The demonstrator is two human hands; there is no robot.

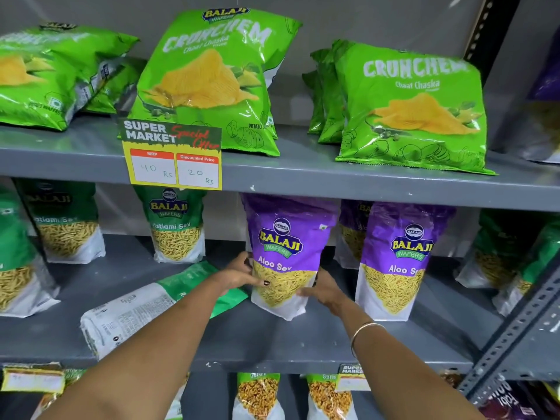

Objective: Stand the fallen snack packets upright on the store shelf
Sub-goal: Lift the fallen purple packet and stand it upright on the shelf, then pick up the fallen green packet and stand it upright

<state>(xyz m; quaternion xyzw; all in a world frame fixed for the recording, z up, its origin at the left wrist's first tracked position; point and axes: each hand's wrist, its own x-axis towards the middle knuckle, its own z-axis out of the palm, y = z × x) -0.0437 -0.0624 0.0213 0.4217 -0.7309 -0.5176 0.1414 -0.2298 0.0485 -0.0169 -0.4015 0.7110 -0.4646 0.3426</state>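
Hands on the purple Aloo Sev packet (283, 256), middle shelf (272, 344): the left hand (242, 275) was pressed to its left edge with the thumb across the front, the right hand (322, 291) cupped its lower right corner, both gripping it. The packet stood upright on its base, perhaps tilted a touch to the left; I judged it nearly settled, just needing release. Just beside it to the right stood a second Aloo Sev packet (397, 262), upright, with another purple one partly hidden behind. Work remaining, as far as could be seen: one green packet (157, 304) lay flat on the same shelf, back face up, top toward the rear, its edge passing under the left forearm. That one clearly wanted standing. On the upper shelf, the leftmost Crunchem chip bags (51, 77) were slumped over on their sides; the centre Crunchem bag (212, 83) leaned back, and the right-hand stack (412, 107) sat roughly upright. Upright Ratlami Sev packets (175, 225) stood behind on the middle shelf, clear lower windows showing thin yellow strands; the purple packets showed the same sort of fine sev. A yellow price tag (174, 159) hung from the upper shelf edge. Lower shelf packets were only partly visible.
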